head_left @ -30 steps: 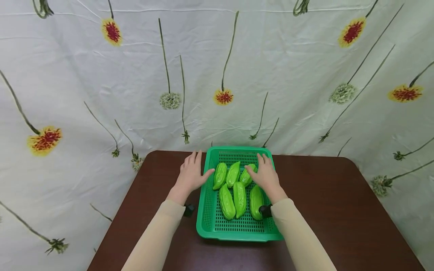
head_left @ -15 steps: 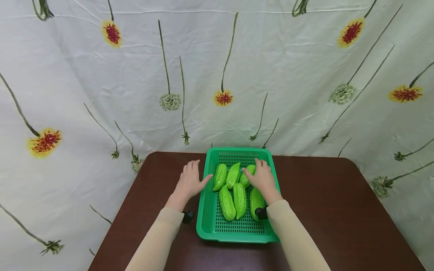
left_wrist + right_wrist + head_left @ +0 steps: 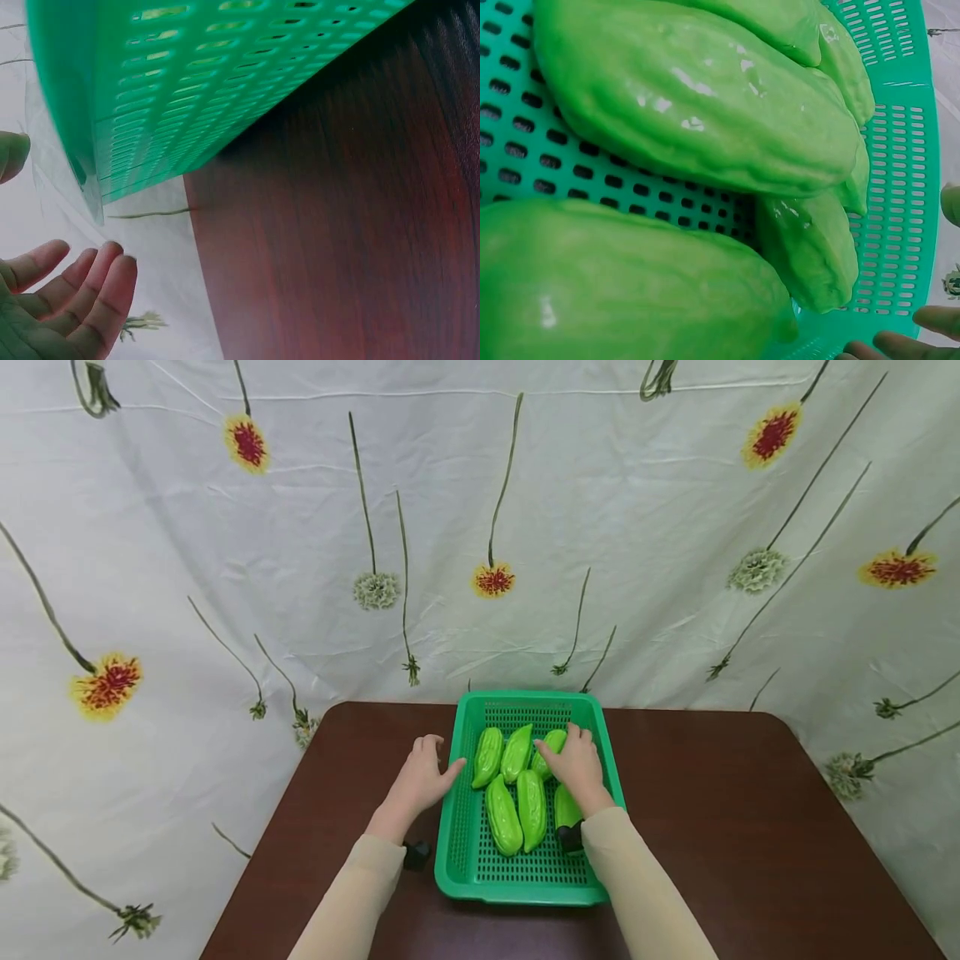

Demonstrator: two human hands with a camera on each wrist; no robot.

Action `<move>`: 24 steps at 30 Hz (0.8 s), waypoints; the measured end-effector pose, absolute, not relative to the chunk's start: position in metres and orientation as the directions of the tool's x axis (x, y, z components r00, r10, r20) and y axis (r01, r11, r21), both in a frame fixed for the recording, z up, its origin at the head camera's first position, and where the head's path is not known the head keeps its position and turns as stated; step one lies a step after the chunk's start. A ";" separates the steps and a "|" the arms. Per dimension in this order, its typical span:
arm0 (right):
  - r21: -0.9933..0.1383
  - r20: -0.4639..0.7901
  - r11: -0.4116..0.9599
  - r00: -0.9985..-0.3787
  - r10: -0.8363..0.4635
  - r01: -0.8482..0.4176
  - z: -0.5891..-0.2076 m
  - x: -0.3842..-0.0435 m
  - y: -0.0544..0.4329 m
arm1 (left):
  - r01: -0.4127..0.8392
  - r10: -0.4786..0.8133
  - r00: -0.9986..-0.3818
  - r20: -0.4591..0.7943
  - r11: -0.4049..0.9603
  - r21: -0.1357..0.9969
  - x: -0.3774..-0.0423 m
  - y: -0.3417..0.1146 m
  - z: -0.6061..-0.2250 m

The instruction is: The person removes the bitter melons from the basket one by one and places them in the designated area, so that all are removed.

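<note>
Several green bitter melons [image 3: 503, 817] with shiny, ridged skin lie in a green plastic basket [image 3: 525, 896]. Beside the basket's left rim is my left hand [image 3: 416, 783], its thumb apart from the bent, loose fingers and nothing in it. In the left wrist view its fingers [image 3: 97, 300] are below the basket's wall. My right hand [image 3: 577, 767] is over the basket's right half, overlapping the far-right melon [image 3: 557, 741], thumb and fingers spread. Its wrist partly hides another melon [image 3: 567, 804]. The right wrist view shows the fingertips [image 3: 904, 345] near the basket's far rim.
The basket stands on a dark brown wooden table [image 3: 697, 810], near its far edge. A white cloth [image 3: 435, 468] printed with flowers hangs behind it. A small black device [image 3: 416, 856] sits at the left wrist, another [image 3: 570, 837] at the right.
Both hands have drawn back slightly toward the body, and the right hand has shifted a little left. The left fingers are more bent. The melons and basket stay put; the head view tilts slightly.
</note>
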State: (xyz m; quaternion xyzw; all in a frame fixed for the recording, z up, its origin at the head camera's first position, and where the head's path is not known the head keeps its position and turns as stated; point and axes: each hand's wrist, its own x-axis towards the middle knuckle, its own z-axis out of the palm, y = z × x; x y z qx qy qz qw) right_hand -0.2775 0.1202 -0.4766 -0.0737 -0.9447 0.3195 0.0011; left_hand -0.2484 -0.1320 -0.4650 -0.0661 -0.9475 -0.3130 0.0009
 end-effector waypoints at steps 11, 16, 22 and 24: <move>-0.584 -0.066 0.791 -0.982 0.176 0.181 -0.479 -0.284 0.118 | 0.109 0.125 -0.992 0.024 0.737 0.667 -0.244 -0.127 -0.465; -0.592 -0.061 0.785 -0.981 0.182 0.182 -0.481 -0.284 0.115 | 0.106 0.124 -0.992 0.021 0.737 0.667 -0.243 -0.127 -0.466; -0.601 -0.074 0.773 -0.977 0.199 0.203 -0.486 -0.285 0.112 | 0.091 0.116 -0.993 0.007 0.733 0.674 -0.243 -0.128 -0.469; -0.606 -0.084 0.768 -0.976 0.200 0.210 -0.489 -0.286 0.111 | 0.084 0.112 -0.994 0.003 0.731 0.677 -0.242 -0.129 -0.470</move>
